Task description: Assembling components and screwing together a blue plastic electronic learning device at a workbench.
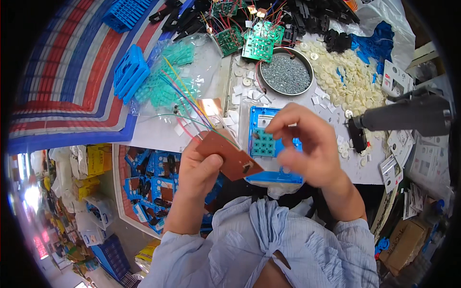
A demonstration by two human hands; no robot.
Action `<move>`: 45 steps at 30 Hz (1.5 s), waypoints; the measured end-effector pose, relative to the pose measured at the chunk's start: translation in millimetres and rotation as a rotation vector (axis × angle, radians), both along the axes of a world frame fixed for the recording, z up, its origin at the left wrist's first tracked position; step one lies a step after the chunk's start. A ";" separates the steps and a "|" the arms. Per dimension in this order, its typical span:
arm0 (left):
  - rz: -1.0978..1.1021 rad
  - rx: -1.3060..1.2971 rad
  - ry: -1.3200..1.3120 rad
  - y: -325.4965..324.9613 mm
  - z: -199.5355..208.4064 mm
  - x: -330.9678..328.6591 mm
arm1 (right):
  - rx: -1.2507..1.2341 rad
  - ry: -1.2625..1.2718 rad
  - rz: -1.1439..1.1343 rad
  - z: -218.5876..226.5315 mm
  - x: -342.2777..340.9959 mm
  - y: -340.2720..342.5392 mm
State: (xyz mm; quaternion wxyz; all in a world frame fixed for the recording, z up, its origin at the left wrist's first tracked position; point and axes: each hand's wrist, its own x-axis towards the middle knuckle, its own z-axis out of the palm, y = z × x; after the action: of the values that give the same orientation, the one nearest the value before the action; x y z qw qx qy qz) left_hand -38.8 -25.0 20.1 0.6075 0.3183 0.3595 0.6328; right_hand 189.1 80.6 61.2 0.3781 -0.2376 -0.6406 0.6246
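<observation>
Brown and flat, trailing many-coloured wires (194, 100), the circuit board (225, 154) is held in the left hand (199, 168), just left of the blue casing (273, 177). The right hand (307, 149), partly blurred, hovers over the casing and its turquoise keypad (263, 145), thumb apart from curled fingers. Left of the casing, a pale-rimmed bin (118, 180) holds blue units (156, 185); beyond the casing, a clear bag (206, 57) holds turquoise pieces (163, 86) and a round tray (311, 72) grey metal bits (287, 74).

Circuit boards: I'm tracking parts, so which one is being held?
The brown board, pinched in the left hand; the green boards lie farther off, untouched.
</observation>
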 end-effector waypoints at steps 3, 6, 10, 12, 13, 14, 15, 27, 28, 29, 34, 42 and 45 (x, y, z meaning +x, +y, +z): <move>-0.115 0.013 0.012 3.2 -2.7 -0.8 | -0.157 0.037 -0.019 -5.0 -14.3 9.8; -0.228 0.055 -0.128 4.5 -8.9 -3.7 | -0.236 0.007 0.150 0.9 -23.3 16.8; -0.188 -0.040 -0.175 -5.0 -22.1 -11.2 | -0.430 0.030 0.372 7.7 -43.8 11.8; -0.137 -0.019 -0.226 -9.1 -24.2 -16.5 | -0.331 0.039 0.322 -1.7 -52.5 7.6; -0.097 0.000 -0.272 -10.4 -27.9 -20.1 | -0.374 0.061 0.271 2.8 -47.9 9.9; -0.051 0.025 -0.317 -9.2 -26.6 -23.0 | -0.439 0.110 0.236 5.4 -45.3 9.0; -0.007 0.002 -0.353 -8.1 -23.9 -21.7 | -0.505 0.158 0.203 7.2 -41.6 5.1; -0.157 -0.002 -0.722 -6.4 -22.9 -25.1 | -0.265 -0.034 0.365 -7.1 -46.3 -5.1; -0.130 -0.010 -0.736 -8.6 -22.9 -25.9 | -0.309 -0.101 0.406 -2.4 -45.6 -6.4; -0.139 0.002 -0.699 -8.7 -18.7 -29.0 | -0.428 -0.051 0.370 -2.4 -47.5 -11.1; -0.053 -0.036 -0.517 -8.7 -11.7 -42.0 | -0.659 -0.027 0.484 3.2 -37.6 -18.8; -0.064 -0.043 -0.342 -8.5 -13.1 -35.5 | 0.124 -0.025 0.028 -16.7 -37.7 -37.9; -0.098 0.025 -0.448 -6.1 -16.0 -33.2 | -0.287 -0.068 0.292 -6.7 -27.1 -37.2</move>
State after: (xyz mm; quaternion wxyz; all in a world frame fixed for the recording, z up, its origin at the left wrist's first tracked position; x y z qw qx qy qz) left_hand -71.9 -31.1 4.1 0.6983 0.1944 0.1917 0.6617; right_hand 162.0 43.4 54.5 0.2241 -0.2147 -0.5852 0.7492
